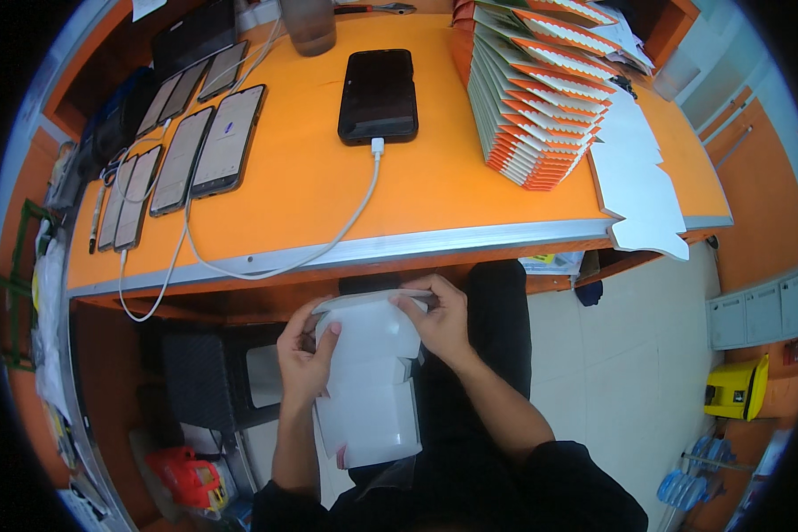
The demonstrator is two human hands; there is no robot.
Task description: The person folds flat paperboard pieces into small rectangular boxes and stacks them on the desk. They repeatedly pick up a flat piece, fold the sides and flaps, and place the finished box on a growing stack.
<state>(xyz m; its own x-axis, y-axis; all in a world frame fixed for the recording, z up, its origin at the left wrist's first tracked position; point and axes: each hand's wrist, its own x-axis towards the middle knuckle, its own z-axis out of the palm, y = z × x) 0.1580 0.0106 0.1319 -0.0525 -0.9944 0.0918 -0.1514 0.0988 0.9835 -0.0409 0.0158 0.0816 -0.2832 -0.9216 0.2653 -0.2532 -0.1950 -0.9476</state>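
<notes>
A white die-cut cardboard blank [369, 403] with notched side flaps lies over my lap, below the table's front edge. My left hand [303, 359] grips its upper left corner, thumb on the white face and fingers behind. At the upper right corner my right hand [442, 324] pinches it in the same way. The top strip of the blank is bent up along a crease between both hands. On the table, a tall nested stack of folded orange-and-white cartons [541, 106] with scalloped edges leans back. Beside it, flat white blanks [634, 168] jut over the front edge.
The orange table [301, 195] has a metal front edge. A black phone [378, 96] is plugged into a white cable [363, 208], which loops over that edge. Several more phones [229, 142] lie at left. A dark cup [309, 25] stands at the back. Below left is a black stool [206, 377].
</notes>
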